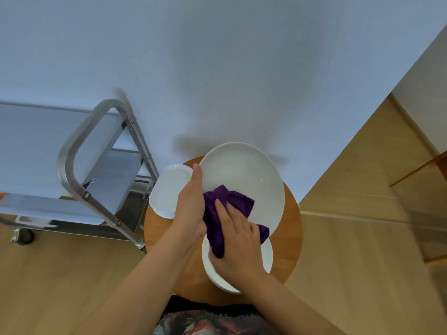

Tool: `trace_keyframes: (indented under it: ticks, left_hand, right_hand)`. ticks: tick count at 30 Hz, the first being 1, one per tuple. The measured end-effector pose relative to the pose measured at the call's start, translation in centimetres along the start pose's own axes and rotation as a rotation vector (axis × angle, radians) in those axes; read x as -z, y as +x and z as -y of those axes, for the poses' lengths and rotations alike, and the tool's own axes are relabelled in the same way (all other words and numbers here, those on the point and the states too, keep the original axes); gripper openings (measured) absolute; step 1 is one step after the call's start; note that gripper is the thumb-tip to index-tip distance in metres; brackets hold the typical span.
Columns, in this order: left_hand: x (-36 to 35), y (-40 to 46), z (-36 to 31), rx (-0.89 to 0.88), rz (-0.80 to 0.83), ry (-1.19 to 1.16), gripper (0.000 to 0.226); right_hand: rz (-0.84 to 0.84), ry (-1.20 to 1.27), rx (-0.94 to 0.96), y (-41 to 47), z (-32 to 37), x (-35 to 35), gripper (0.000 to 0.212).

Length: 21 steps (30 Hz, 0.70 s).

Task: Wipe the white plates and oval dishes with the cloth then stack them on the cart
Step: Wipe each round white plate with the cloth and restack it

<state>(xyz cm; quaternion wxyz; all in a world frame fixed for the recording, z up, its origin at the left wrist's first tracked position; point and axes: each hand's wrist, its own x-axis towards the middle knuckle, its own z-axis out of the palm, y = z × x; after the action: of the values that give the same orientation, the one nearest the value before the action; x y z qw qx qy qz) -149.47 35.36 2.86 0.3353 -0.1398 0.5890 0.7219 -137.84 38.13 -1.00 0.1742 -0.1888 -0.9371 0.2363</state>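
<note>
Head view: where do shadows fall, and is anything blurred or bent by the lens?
Head view: soft shadows of the plate and arms lie on the wall behind; the cart frame bends from wide-angle distortion and its top edge looks smeared; a tiny glint shows on the plate; hands and the purple cloth stay fairly sharp.

Round wooden stool top (289, 240) standing against a plain pale wall (217, 64), light wood-grain floor (60, 274) all around it, wooden panelling (399, 170) to the right, dark patterned clothing (212, 322) at the bottom edge of view
</note>
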Motion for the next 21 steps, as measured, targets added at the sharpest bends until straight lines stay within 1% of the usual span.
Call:
trace_keyframes:
  ticks: [2, 3, 5, 6, 7, 8, 9, 10, 11, 12, 13, 14, 17, 19, 21]
  left_hand:
    - [-0.1, -0.2, -0.1, 0.073, -0.030, -0.047, 0.047]
    - [-0.2, -0.4, -0.2, 0.114, -0.051, -0.061, 0.048]
    - [0.0, -0.5, -0.7, 0.131, -0.045, -0.057, 0.049]
    - [0.4, -0.5, -1.1, 0.118, 0.023, -0.038, 0.052]
    - [1.0, -0.4, -1.6, 0.101, 0.134, 0.001, 0.060]
    - [1.6, -0.3, -2.1, 0.077, 0.238, 0.086, 0.068]
    - [2.3, -0.1, -2.5, 0.045, 0.292, 0.206, 0.074]
    - [2.9, 0.2, -2.8, 0.015, 0.288, 0.334, 0.079]
    - [3.4, 0.7, -2.8, -0.009, 0.221, 0.448, 0.084]
    - [3.7, 1.3, -2.7, -0.024, 0.148, 0.503, 0.085]
    - [3.9, 1.7, -2.5, -0.037, 0.114, 0.493, 0.081]
    - [4.0, 2.0, -2.3, -0.048, 0.119, 0.449, 0.076]
    - [3.9, 2.4, -2.0, -0.040, 0.195, 0.272, 0.069]
    - [4.0, 2.4, -2.3, -0.026, 0.236, 0.194, 0.067]
    - [4.1, 2.3, -2.4, -0.044, 0.279, 0.180, 0.066]
  right_hand:
    - [-0.090, -0.065, 0.088, 0.4, -0.7, 0.6, 0.078]
    - [-0.114, -0.055, 0.138, 0.8, -1.0, 1.1, 0.068]
    - [-0.086, 0.030, 0.172, 1.7, -1.1, 2.3, 0.058]
    - [-0.077, 0.109, 0.131, 2.1, -1.2, 3.2, 0.056]
    - [-0.072, 0.241, 0.049, 2.6, -1.3, 4.2, 0.055]
    - [-0.078, 0.399, -0.064, 3.0, -1.7, 5.3, 0.056]
    - [-0.077, 0.589, -0.199, 3.4, -2.4, 6.3, 0.057]
    - [-0.027, 0.805, -0.317, 3.8, -3.3, 7.1, 0.060]
    - [0.029, 1.005, -0.377, 4.1, -4.1, 7.8, 0.064]
    - [0.073, 1.168, -0.395, 4.2, -4.8, 8.2, 0.066]
    - [0.110, 1.290, -0.416, 4.2, -5.2, 8.3, 0.064]
    - [0.138, 1.381, -0.455, 4.2, -5.4, 8.1, 0.063]
    - [0.174, 1.581, -0.615, 3.9, -5.8, 7.1, 0.065]
    - [0.142, 1.673, -0.704, 3.8, -6.3, 6.5, 0.057]
    - [0.093, 1.697, -0.767, 3.6, -6.9, 6.2, 0.053]
